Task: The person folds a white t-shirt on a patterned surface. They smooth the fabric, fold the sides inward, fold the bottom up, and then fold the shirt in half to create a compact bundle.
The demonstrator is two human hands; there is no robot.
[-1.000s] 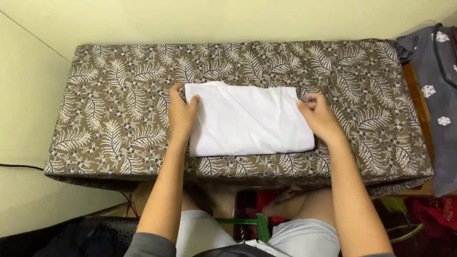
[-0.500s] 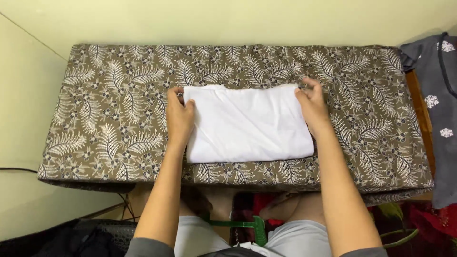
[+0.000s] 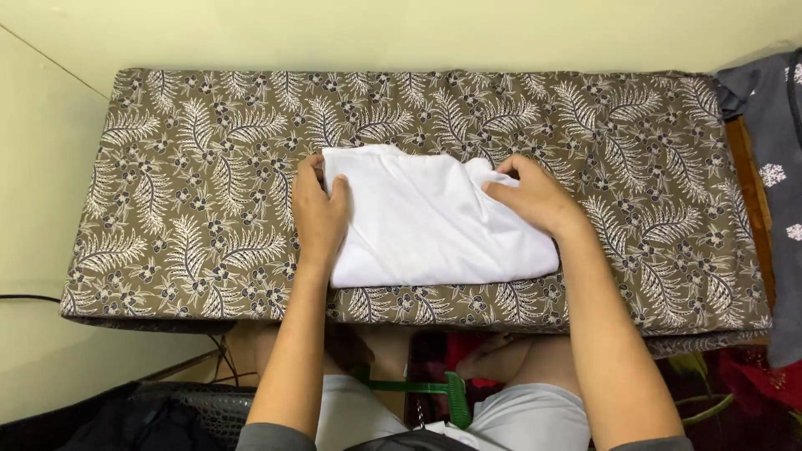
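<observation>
Folded white cloth (image 3: 434,225) lies rumpled at its far right corner.

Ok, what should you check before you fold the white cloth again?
1. White cloth lies fully on the leaf-patterned table cover: ok.
2. Left hand pins the cloth's left edge: ok.
3. Right hand grips the far right corner: ok.
4. Far right corner lies flat: not ok, it is bunched up.
5. Near edge is straight: ok.
6. Layers underneath line up: cannot tell.
</observation>
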